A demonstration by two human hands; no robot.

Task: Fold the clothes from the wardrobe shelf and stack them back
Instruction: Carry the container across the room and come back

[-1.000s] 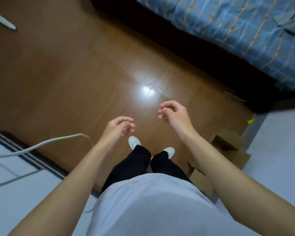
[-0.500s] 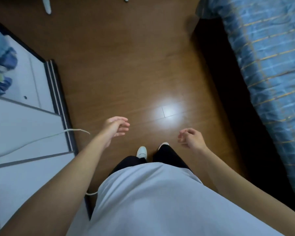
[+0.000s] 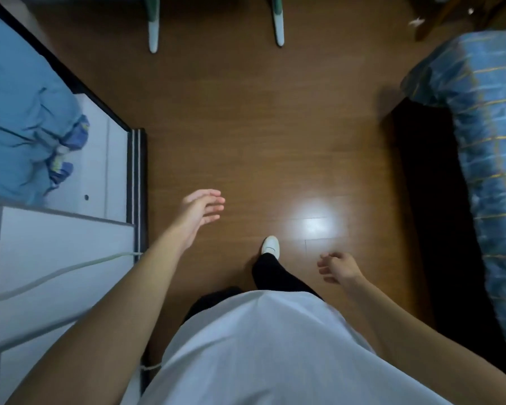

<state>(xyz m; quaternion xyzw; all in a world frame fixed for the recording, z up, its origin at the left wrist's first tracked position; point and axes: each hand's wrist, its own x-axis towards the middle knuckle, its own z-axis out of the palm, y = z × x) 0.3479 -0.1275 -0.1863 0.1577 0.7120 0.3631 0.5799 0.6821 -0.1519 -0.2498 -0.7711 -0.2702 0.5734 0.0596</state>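
Note:
A heap of blue cloth lies on the white wardrobe shelf at the left edge of the view. My left hand hovers over the wooden floor just right of the wardrobe's dark sliding track, fingers spread, holding nothing. My right hand hangs lower to the right with its fingers loosely curled and nothing in it. Neither hand touches any clothing.
A bed with a blue plaid cover runs along the right side. Two white-tipped furniture legs stand at the top. A white cord crosses the wardrobe front. My white shoe steps on the brown floor.
The view has swung left, away from the bed and toward the wardrobe, bringing the blue cloth into sight. My left hand's fingers have spread; my right hand has dropped lower.

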